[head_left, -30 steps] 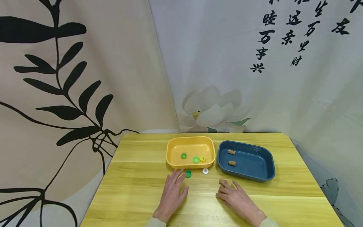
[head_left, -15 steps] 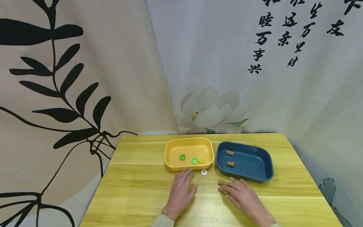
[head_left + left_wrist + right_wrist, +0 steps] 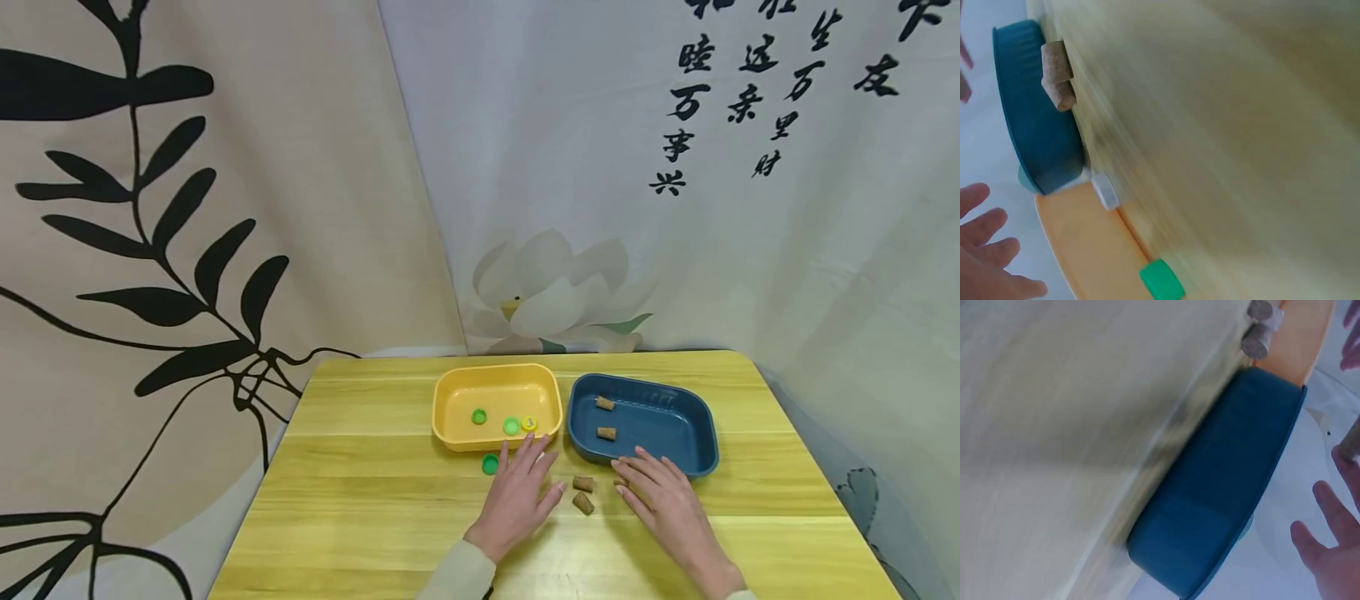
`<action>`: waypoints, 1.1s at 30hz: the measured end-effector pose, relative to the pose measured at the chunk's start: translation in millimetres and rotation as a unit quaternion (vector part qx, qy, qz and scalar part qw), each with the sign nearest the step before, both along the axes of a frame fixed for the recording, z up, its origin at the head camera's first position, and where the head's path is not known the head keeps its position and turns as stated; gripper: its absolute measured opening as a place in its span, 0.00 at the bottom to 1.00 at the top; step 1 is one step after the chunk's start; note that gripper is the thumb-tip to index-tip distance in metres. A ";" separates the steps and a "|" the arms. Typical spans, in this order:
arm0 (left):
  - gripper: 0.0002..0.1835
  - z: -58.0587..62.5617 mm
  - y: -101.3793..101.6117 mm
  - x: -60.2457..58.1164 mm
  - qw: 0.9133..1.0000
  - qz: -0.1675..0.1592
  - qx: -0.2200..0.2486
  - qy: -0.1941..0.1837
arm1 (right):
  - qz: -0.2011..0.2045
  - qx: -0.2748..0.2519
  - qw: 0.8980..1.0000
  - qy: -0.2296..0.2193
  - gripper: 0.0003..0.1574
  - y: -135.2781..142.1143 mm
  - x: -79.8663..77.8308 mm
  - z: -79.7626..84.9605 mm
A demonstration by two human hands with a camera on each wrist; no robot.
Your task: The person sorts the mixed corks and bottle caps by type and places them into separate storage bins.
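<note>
My left hand (image 3: 516, 500) is at the front of the yellow tray (image 3: 442, 421), fingers spread and holding nothing. Near it on the table are a green bottle cap (image 3: 490, 464) and a white cap (image 3: 1105, 190); my hand covers the white one in the head view. My right hand (image 3: 663, 504) pinches a cork (image 3: 1351, 441) at its fingertips, close to the front edge of the blue tray (image 3: 675, 425). Between my hands, two corks (image 3: 582, 483) lie on the wood. Inside the blue tray are two more corks (image 3: 606, 433).
In the yellow tray sit a green cap (image 3: 478, 416), a light green cap (image 3: 512, 427) and a yellow cap (image 3: 528, 423). Both trays stand side by side towards the back of the wooden table (image 3: 360, 500). A printed cloth (image 3: 337, 167) hangs behind the table.
My right hand has left the group of corks with one of them and moved towards the blue tray. My left hand has shifted right and forward, from the green cap to over the white cap.
</note>
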State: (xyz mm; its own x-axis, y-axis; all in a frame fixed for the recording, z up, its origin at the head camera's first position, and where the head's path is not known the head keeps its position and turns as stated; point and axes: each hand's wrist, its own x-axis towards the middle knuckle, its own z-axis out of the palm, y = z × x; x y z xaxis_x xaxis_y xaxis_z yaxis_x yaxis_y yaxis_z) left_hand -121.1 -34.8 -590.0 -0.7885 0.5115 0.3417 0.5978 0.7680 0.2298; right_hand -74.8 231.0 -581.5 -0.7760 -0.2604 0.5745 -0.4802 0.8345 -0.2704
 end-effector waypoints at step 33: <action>0.34 -2.6 50.6 -24.5 0.990 0.015 -0.137 -0.010 | -0.071 -0.085 0.993 -0.031 0.26 19.8 -52.2 37.6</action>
